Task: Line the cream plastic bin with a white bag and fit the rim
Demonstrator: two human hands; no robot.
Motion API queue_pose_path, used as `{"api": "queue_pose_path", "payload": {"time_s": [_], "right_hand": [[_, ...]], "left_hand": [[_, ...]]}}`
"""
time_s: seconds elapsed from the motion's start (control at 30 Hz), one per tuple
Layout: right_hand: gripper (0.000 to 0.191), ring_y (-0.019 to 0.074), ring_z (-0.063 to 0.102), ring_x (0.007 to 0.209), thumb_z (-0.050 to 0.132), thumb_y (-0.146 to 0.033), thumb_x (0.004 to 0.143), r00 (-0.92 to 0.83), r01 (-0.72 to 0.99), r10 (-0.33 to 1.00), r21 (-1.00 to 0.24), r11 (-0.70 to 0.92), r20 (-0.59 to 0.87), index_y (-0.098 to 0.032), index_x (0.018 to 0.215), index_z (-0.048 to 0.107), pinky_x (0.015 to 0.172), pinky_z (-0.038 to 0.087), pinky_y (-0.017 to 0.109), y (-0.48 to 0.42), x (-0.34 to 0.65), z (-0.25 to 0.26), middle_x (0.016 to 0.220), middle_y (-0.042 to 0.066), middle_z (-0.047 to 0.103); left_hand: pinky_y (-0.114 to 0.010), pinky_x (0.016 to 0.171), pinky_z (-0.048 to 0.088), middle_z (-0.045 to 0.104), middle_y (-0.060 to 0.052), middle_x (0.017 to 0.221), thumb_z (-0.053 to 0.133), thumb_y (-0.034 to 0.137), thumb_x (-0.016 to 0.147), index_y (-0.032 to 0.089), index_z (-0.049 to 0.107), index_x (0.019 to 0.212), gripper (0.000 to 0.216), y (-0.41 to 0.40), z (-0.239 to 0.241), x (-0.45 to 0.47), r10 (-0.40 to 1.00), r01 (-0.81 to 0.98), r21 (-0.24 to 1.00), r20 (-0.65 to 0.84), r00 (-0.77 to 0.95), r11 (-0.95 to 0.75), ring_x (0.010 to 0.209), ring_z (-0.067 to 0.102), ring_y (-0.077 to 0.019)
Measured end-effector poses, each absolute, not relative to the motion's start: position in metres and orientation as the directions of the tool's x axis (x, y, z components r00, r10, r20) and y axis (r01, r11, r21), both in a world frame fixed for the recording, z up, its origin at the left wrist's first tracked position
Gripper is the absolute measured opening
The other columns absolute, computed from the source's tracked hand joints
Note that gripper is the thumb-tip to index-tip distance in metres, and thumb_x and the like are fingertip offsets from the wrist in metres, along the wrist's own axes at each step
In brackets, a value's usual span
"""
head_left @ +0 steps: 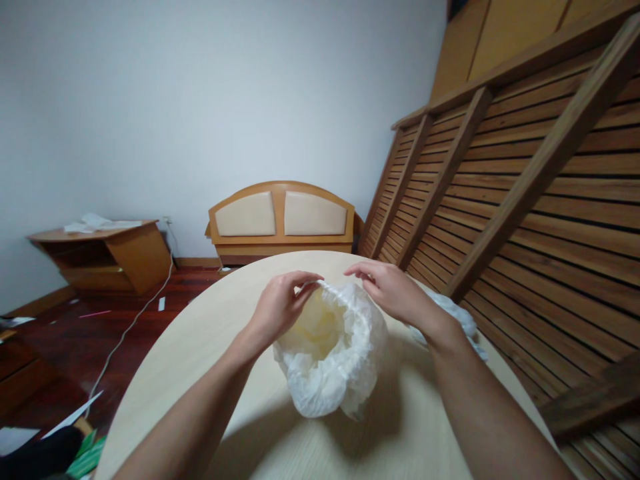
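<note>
A round, pale wood-grained table (pixel 190 373) fills the lower middle of the view, its curved far edge reaching toward a headboard (pixel 280 213) with two cream padded panels that stands low at the back wall (pixel 250 87). On the table, near its middle, sits a white bag (pixel 325 387), thin and wrinkled, its wide mouth facing up toward the person and showing a yellowish inside; a soft shadow spreads over the tabletop around it. The left hand (pixel 280 303) has its fingers clamped on the far part of the bag's rim, while the right hand (pixel 387 287) is at the far right side of the rim, index finger and thumb apart at the tips; whether they grip any of the film I cannot tell. Beyond the right forearm, a crumpled white bundle (pixel 453 313) lies near the table's right edge. A large slatted wooden panel (pixel 550 247) with thick crossbars leans along the right side, below wooden cupboard fronts (pixel 515 40). At left, a low cabinet (pixel 145 257) bears loose white papers (pixel 95 223), and a pale cable (pixel 133 327) trails over the dark red, glossy floor (pixel 185 283).
</note>
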State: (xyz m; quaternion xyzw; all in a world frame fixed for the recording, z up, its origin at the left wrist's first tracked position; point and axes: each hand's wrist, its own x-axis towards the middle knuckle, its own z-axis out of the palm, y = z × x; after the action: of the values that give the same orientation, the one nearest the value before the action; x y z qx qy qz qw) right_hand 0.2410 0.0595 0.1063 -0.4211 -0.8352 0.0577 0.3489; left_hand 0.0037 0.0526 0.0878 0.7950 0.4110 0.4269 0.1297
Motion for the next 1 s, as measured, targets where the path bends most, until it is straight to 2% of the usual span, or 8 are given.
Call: {"api": "queue_pose_path", "payload": {"time_s": [0.1,0.23,0.37,0.57,0.7,0.8,0.9,1.0], "right_hand": [[0.031,0.0212,0.070,0.102,0.047,-0.020,0.096,-0.348,0.631,0.788,-0.494,0.598,0.508,-0.021,0.114,0.072,0.092,0.053,0.035,0.053,0.241,0.114,0.112,0.007,0.076],[0.029,0.0210,0.069,0.102,0.052,-0.030,0.097,-0.558,0.528,0.745,-0.537,0.658,0.366,-0.023,0.117,0.073,0.092,0.051,0.034,0.044,0.238,0.122,0.115,0.006,0.075],[0.029,0.0179,0.069,0.086,0.056,-0.028,0.094,-0.660,0.473,0.706,-0.589,0.655,0.256,-0.022,0.117,0.073,0.078,0.053,0.029,0.043,0.237,0.120,0.105,0.005,0.077],[0.015,0.0158,0.065,0.073,0.058,-0.019,0.088,-0.567,0.544,0.756,-0.541,0.641,0.326,-0.018,0.091,0.072,0.070,0.050,0.027,0.050,0.234,0.114,0.087,0.003,0.074],[0.016,0.0152,0.067,0.074,0.054,-0.022,0.091,-0.460,0.493,0.781,-0.610,0.620,0.422,-0.019,0.098,0.068,0.069,0.051,0.026,0.055,0.225,0.107,0.088,0.003,0.072],[0.019,0.0159,0.068,0.084,0.053,-0.021,0.092,-0.487,0.414,0.766,-0.662,0.625,0.419,-0.019,0.105,0.067,0.076,0.053,0.028,0.058,0.221,0.105,0.100,0.005,0.072],[0.024,0.0162,0.069,0.086,0.051,-0.026,0.094,-0.439,0.400,0.802,-0.711,0.578,0.405,-0.018,0.113,0.063,0.077,0.055,0.030,0.055,0.223,0.108,0.109,0.008,0.071],[0.023,0.0168,0.069,0.080,0.052,-0.035,0.095,-0.351,0.506,0.838,-0.668,0.545,0.418,-0.018,0.105,0.065,0.071,0.053,0.029,0.047,0.229,0.118,0.102,0.008,0.072]], "left_hand": [[-0.026,0.071,0.055,0.079,-0.003,0.100,0.059,0.021,0.093,0.022,0.075,0.101,0.018,0.050,0.088,0.006,0.739,0.581,0.496,0.597,0.311,-0.645,0.085,0.072,-0.0187],[-0.026,0.073,0.054,0.079,-0.003,0.099,0.061,0.018,0.093,0.022,0.074,0.100,0.015,0.046,0.089,0.010,0.708,0.635,0.408,0.623,0.332,-0.656,0.081,0.072,-0.0177],[-0.026,0.073,0.053,0.079,-0.002,0.097,0.062,0.018,0.093,0.023,0.074,0.099,0.014,0.043,0.090,0.012,0.706,0.644,0.396,0.625,0.332,-0.654,0.079,0.072,-0.0169],[-0.026,0.074,0.053,0.078,-0.002,0.096,0.061,0.021,0.093,0.024,0.073,0.100,0.014,0.042,0.087,0.015,0.705,0.621,0.404,0.607,0.368,-0.672,0.080,0.071,-0.0168],[-0.025,0.073,0.051,0.077,-0.002,0.097,0.062,0.020,0.094,0.026,0.073,0.107,0.018,0.040,0.086,0.017,0.680,0.600,0.385,0.612,0.403,-0.702,0.082,0.071,-0.0167],[-0.024,0.070,0.049,0.074,-0.002,0.097,0.059,0.020,0.095,0.030,0.071,0.118,0.027,0.038,0.087,0.017,0.674,0.636,0.332,0.608,0.420,-0.696,0.080,0.069,-0.0160],[-0.024,0.069,0.048,0.073,-0.002,0.095,0.058,0.020,0.096,0.030,0.073,0.112,0.025,0.039,0.087,0.017,0.694,0.676,0.317,0.596,0.404,-0.665,0.078,0.068,-0.0156],[-0.026,0.072,0.048,0.074,-0.002,0.095,0.060,0.017,0.093,0.025,0.074,0.104,0.019,0.042,0.087,0.016,0.724,0.719,0.332,0.603,0.336,-0.611,0.081,0.068,-0.0173]]}}
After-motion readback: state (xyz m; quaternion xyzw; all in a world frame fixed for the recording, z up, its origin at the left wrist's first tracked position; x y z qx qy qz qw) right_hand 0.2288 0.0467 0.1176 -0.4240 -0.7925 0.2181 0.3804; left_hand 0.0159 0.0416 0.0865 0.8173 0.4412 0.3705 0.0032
